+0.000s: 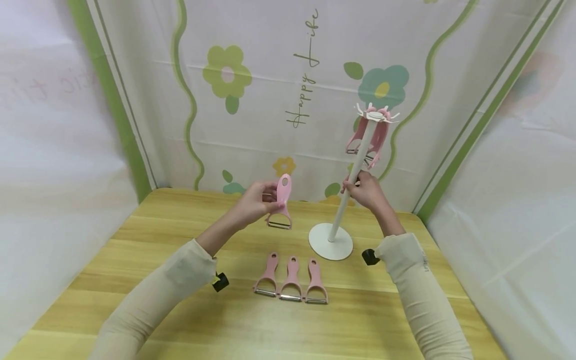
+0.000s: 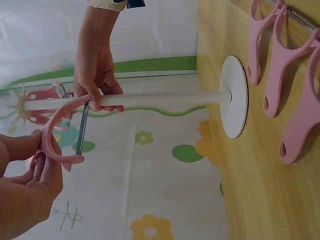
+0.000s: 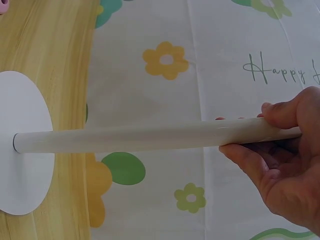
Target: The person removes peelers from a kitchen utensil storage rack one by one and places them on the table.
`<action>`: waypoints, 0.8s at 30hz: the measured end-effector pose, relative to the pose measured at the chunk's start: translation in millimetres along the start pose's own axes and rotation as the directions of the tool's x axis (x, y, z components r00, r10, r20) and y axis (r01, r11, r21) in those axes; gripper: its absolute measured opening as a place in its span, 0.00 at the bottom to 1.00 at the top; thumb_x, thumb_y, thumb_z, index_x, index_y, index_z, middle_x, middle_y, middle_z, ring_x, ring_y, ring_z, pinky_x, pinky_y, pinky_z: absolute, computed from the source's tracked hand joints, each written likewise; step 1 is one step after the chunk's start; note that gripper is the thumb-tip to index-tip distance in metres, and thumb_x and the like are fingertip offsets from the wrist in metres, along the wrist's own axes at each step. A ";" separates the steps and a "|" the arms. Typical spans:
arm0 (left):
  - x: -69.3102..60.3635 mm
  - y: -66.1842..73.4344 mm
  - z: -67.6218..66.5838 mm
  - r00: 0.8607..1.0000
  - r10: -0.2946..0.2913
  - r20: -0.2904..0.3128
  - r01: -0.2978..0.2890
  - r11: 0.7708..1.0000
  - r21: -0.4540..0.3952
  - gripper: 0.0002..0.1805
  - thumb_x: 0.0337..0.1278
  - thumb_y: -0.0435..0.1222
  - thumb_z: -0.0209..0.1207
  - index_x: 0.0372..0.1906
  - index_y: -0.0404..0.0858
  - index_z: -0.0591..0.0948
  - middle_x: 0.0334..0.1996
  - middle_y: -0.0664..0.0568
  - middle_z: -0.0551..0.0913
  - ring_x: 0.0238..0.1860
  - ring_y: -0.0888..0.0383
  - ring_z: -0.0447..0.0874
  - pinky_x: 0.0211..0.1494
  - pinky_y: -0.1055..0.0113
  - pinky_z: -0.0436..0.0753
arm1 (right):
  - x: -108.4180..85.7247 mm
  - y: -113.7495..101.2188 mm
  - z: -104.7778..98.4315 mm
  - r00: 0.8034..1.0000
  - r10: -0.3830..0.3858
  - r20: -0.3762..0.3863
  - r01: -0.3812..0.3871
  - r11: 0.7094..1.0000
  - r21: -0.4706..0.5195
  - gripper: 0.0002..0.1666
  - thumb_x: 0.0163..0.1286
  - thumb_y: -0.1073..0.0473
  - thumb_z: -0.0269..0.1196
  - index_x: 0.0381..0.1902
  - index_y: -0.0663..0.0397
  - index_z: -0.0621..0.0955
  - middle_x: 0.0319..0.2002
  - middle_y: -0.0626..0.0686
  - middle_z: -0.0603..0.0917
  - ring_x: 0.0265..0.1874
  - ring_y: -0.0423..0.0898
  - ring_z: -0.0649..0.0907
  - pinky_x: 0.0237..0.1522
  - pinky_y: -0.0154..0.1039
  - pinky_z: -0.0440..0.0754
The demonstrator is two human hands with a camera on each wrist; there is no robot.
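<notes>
A pink peeler [image 1: 283, 192] is pinched in my left hand [image 1: 257, 202] above the table, its holed handle end up and its blade down. My right hand [image 1: 365, 190] grips the white pole of a stand [image 1: 344, 206] partway up; the right wrist view shows thumb and fingers around the pole [image 3: 125, 138]. Hooks ring the stand's top [image 1: 375, 116], and pink peelers [image 1: 380, 136] hang from some of them, partly overlapping. On the table below lie three more pink peelers in a row: left [image 1: 270, 272], middle [image 1: 292, 275] and right [image 1: 316, 277].
The stand's round white base [image 1: 320, 243] rests on the wooden table [image 1: 202, 310], toward the back right. A printed cloth [image 1: 265, 130] with flowers and lettering hangs behind, and pale cloth sides [image 1: 58, 165] flank the table. Dark wrist cameras [image 1: 220, 282] sit by both sleeves.
</notes>
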State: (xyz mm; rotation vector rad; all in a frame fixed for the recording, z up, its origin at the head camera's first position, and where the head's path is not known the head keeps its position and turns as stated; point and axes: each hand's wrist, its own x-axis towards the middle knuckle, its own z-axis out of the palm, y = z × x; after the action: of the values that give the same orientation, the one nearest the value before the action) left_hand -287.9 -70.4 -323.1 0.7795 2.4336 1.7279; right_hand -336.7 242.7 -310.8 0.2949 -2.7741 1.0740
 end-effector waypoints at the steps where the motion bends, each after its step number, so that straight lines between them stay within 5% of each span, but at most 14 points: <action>1: -2.4 -2.4 -0.5 1.000 -0.010 -0.001 0.010 1.000 -0.004 0.21 0.61 0.23 0.60 0.59 0.26 0.76 0.47 0.36 0.83 0.47 0.49 0.84 0.52 0.64 0.86 | 0.2 -0.2 0.2 1.000 0.004 0.001 -0.004 1.000 -0.001 0.12 0.77 0.58 0.55 0.45 0.63 0.78 0.42 0.64 0.87 0.46 0.59 0.85 0.44 0.47 0.86; 24: -57.1 -60.3 -10.6 0.988 -0.129 0.087 0.130 0.992 0.000 0.18 0.61 0.21 0.58 0.56 0.23 0.76 0.42 0.39 0.83 0.41 0.56 0.83 0.42 0.71 0.85 | 0.5 0.7 0.5 1.000 -0.014 -0.005 0.014 1.000 -0.019 0.13 0.77 0.59 0.54 0.46 0.64 0.78 0.42 0.65 0.87 0.46 0.60 0.86 0.43 0.47 0.85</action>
State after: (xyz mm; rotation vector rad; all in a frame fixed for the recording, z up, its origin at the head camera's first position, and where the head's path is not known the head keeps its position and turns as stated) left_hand -263.8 -119.0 -386.9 0.6647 2.3642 1.6193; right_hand -337.4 242.7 -311.5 0.3076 -2.7720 1.0427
